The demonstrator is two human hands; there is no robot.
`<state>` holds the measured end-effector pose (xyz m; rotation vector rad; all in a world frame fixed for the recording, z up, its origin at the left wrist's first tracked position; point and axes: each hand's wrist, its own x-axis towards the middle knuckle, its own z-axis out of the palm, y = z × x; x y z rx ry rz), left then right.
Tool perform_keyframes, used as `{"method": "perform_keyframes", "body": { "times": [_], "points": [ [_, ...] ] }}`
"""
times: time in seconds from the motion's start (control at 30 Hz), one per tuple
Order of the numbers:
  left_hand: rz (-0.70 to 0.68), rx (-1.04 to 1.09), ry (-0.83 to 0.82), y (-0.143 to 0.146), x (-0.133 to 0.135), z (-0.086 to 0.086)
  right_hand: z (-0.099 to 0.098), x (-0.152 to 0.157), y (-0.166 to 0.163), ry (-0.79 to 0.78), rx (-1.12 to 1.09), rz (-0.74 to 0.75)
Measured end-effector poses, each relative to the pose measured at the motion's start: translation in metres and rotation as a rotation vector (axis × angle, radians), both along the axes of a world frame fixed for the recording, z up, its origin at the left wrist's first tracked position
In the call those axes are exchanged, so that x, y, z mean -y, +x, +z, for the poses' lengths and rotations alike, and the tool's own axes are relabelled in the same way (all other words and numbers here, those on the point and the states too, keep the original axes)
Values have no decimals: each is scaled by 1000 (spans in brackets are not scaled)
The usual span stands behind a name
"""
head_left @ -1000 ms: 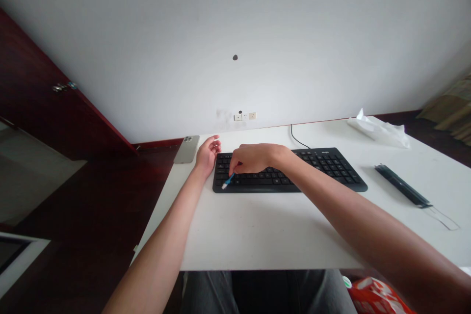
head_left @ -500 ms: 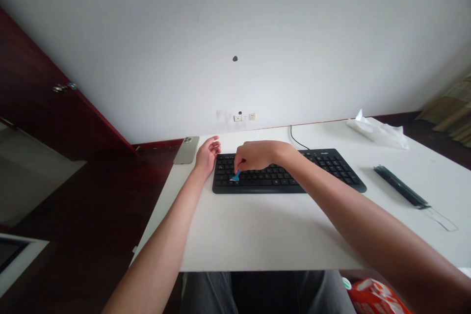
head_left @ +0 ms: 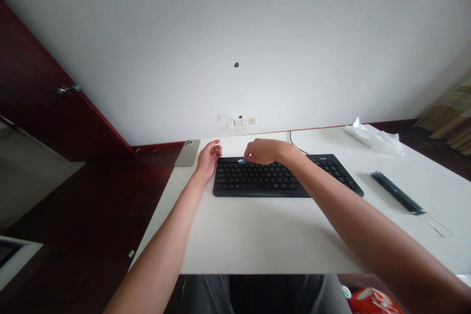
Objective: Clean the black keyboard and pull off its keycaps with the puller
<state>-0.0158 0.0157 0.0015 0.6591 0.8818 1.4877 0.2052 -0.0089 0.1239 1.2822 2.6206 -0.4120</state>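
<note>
A black keyboard [head_left: 253, 180] lies on the white table. My right hand [head_left: 264, 151] is over its upper part, fingers pinched on a small blue brush [head_left: 242, 161] with a whitish end. The brush end points left, at the top row of keys near the left side; my fingers cover the rest of it. My left hand [head_left: 208, 158] rests on its side by the keyboard's upper left corner, fingers loosely bent and apart, with nothing in it. Just left of that hand lies a phone [head_left: 187, 153], its camera side up.
To the right lie a dark folded pouch or strip [head_left: 397, 193] with a thin loop and a crumpled white plastic bag [head_left: 375, 138]. A cable [head_left: 296, 143] runs from the keyboard towards the wall. A red-and-white package [head_left: 371, 300] is below the table edge.
My right hand has moved the brush from the lower left keys up to the top row. My left hand stays by the keyboard's left edge. The view has shifted slightly.
</note>
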Motion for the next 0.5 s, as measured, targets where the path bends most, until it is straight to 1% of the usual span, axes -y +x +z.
{"method": "perform_keyframes", "body": {
  "times": [0.1, 0.2, 0.23, 0.27, 0.3, 0.33, 0.4, 0.47, 0.5],
  "points": [
    [14, -11, -12, 1, -1, -1, 1, 11, -11, -172, -41, 149],
    [24, -12, -23, 1, -3, -1, 4, 18, -16, -400, -15, 292],
    [24, -11, -25, 1, -3, -1, 5, 18, -16, -447, -20, 324],
    [24, -11, -25, 1, -3, -1, 6, 17, -15, -458, -39, 332],
    [25, -14, -23, 1, -3, -1, 7, 16, -12, -429, -72, 316],
    [25, -19, -20, 1, -2, 0, 9, 13, -9, -363, -106, 271],
    [22, -24, -12, 1, -1, 0, 10, 8, -3, -178, -137, 129],
    [10, -17, 1, 1, 0, 0, 9, 3, 1, -5, -89, -2],
    [3, -11, 6, 1, 0, 0, 8, 1, 3, 48, -54, -35]
  ]
}}
